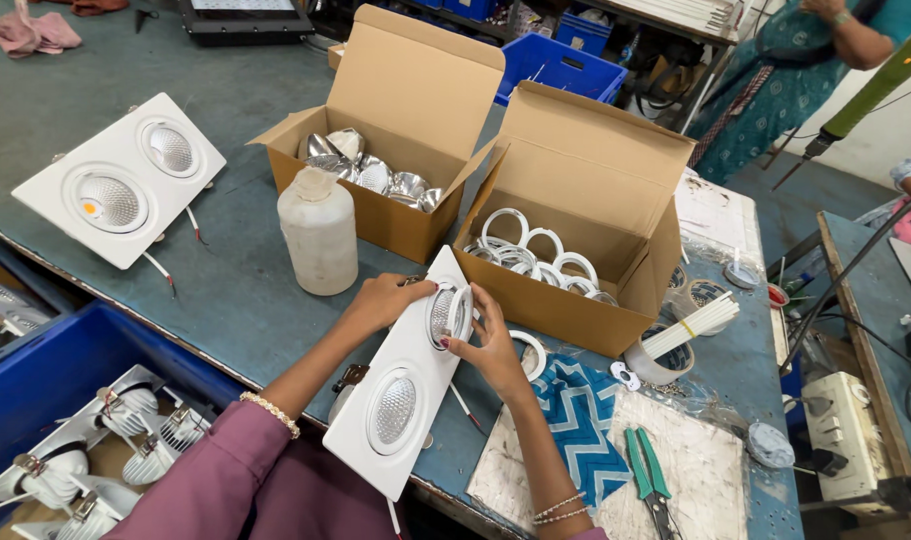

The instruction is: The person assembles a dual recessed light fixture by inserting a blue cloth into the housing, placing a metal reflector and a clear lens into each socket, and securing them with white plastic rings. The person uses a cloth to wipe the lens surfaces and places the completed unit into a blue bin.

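A white rectangular twin-lamp light fitting [407, 385] lies tilted on the blue-grey table edge in front of me. My left hand [383, 300] grips its far end from the left. My right hand [490, 345] presses a white ring [462, 312] against the fitting's upper round lamp opening. The lower lamp [393, 410] sits in its hole with a faceted reflector showing.
Two open cardboard boxes stand behind: one with silver reflectors [375, 175], one with white rings [535, 255]. A whitish plastic bottle [318, 232], a second twin fitting [120, 180], a tape roll [665, 355], green pliers [647, 480], a blue crate of fittings [85, 440]. A person stands at upper right.
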`<state>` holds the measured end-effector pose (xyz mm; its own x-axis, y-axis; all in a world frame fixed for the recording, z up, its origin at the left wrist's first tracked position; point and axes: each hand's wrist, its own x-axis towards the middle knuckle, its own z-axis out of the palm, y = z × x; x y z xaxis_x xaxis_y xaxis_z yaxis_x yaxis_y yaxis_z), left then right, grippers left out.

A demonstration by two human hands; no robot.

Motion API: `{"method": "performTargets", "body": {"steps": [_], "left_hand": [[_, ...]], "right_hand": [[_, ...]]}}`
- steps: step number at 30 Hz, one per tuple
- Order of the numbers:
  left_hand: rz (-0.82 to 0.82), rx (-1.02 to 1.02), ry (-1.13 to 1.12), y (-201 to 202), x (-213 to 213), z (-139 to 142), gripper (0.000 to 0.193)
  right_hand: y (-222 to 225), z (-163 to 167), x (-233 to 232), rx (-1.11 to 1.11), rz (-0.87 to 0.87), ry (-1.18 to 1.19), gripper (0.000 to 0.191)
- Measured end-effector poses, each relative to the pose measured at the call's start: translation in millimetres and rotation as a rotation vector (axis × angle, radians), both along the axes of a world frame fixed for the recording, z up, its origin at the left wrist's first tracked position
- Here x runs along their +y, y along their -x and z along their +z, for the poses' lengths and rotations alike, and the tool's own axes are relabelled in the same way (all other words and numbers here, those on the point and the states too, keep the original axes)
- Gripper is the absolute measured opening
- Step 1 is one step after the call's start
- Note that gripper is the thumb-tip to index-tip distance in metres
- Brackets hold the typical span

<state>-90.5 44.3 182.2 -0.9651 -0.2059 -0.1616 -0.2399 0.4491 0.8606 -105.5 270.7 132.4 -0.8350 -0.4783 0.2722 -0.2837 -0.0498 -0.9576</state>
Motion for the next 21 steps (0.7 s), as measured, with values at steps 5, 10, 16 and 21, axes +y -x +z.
{"method": "performTargets", "body": {"steps": [5, 10, 16, 21], "left_hand": [[-0.003, 0.009, 0.007, -1.4, 0.7, 1.6, 0.06], [0.0, 0.017, -0.008, -1.9, 0.9, 0.6, 0.06], [0.021, -0.02, -0.013, -1.1, 1.4, 1.2, 0.062], [0.011, -0.008, -0.026, -1.8, 1.5, 2.3, 0.062]], "right_hand": [[1.1, -1.6, 2.1, -0.031, 0.019, 0.014, 0.111], [0.4, -1.7, 2.1, -0.034, 0.027, -0.001, 0.112], [-2.4, -0.3, 0.3, -0.025, 0.018, -0.056, 0.114], [-3.3, 1.0, -1.9, -0.028, 0.016, -0.051, 0.116]]}}
